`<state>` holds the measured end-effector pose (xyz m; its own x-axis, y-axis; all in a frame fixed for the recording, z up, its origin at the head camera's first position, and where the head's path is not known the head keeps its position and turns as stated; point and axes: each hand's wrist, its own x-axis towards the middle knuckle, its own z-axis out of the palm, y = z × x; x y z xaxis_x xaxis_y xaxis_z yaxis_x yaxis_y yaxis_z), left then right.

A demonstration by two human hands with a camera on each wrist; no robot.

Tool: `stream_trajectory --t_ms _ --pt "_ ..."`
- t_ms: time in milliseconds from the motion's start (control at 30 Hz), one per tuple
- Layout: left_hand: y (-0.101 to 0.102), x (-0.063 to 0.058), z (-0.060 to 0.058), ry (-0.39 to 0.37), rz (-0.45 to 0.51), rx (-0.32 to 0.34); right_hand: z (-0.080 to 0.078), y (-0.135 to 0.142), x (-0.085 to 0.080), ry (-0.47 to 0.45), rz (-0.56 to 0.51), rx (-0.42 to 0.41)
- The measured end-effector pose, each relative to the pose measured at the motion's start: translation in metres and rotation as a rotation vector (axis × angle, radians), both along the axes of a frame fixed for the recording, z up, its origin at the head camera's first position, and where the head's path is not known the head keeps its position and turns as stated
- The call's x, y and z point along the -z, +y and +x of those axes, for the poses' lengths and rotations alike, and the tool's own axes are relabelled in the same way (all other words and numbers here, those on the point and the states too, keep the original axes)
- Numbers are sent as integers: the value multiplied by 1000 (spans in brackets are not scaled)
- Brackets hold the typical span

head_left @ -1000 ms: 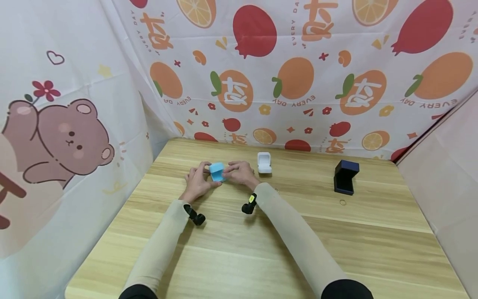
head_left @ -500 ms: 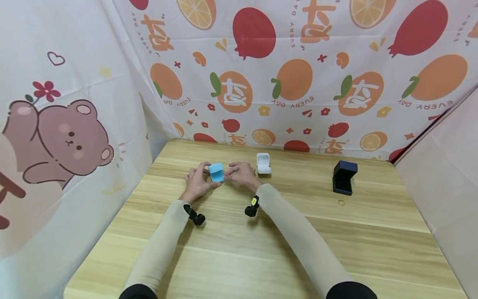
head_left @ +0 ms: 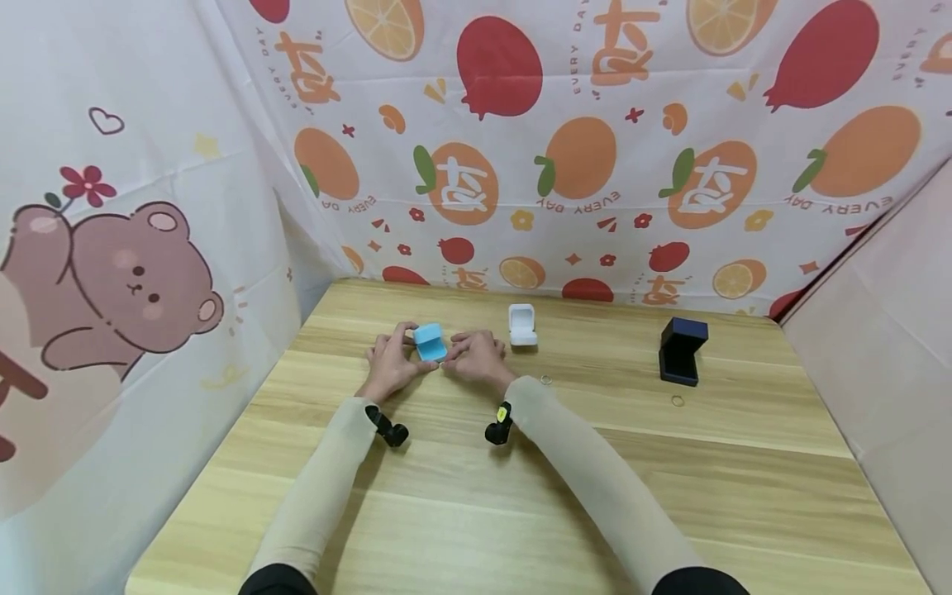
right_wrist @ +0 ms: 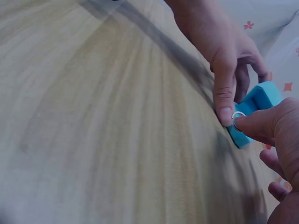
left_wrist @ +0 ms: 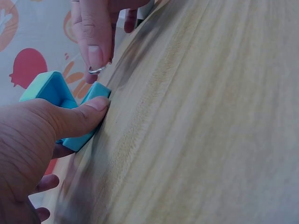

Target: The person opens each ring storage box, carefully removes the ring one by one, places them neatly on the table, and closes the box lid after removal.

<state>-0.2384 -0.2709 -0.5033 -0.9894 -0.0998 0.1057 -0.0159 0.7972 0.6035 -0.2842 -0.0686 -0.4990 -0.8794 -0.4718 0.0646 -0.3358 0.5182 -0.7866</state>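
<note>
A light blue ring box (head_left: 429,333) stands on the table with its lid raised. My left hand (head_left: 392,364) grips it from the left, the thumb (left_wrist: 91,113) pressing on the front of its base and fingers behind it. At the box's right front, my right hand (head_left: 479,359) pinches a silver ring (left_wrist: 96,71) between thumb and forefinger. In the right wrist view the ring (right_wrist: 238,113) shows just in front of the box's lower half, close to my left thumb (right_wrist: 226,114). Whether it touches the box I cannot tell.
A white ring box (head_left: 523,336) with its lid up stands behind my right hand. Further right is a raised-lid navy box (head_left: 678,368). Two loose rings lie on the wooden table (head_left: 476,512): a silvery ring (head_left: 546,380) and a gold-coloured ring (head_left: 673,400). Printed cloths enclose the table.
My right hand has drawn slightly nearer to me, its fingertips shifting from the box's opening to its lower front corner. More of the box's inside shows. My left hand has stayed in place.
</note>
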Motion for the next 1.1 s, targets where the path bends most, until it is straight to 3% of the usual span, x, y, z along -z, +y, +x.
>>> stream_trajectory --t_ms 267,1100 --pt "1 -1 0 -7 14 -4 8 -1 7 -18 -6 15" --pt "2 0 -12 -26 11 -30 7 -1 14 17 81 9"
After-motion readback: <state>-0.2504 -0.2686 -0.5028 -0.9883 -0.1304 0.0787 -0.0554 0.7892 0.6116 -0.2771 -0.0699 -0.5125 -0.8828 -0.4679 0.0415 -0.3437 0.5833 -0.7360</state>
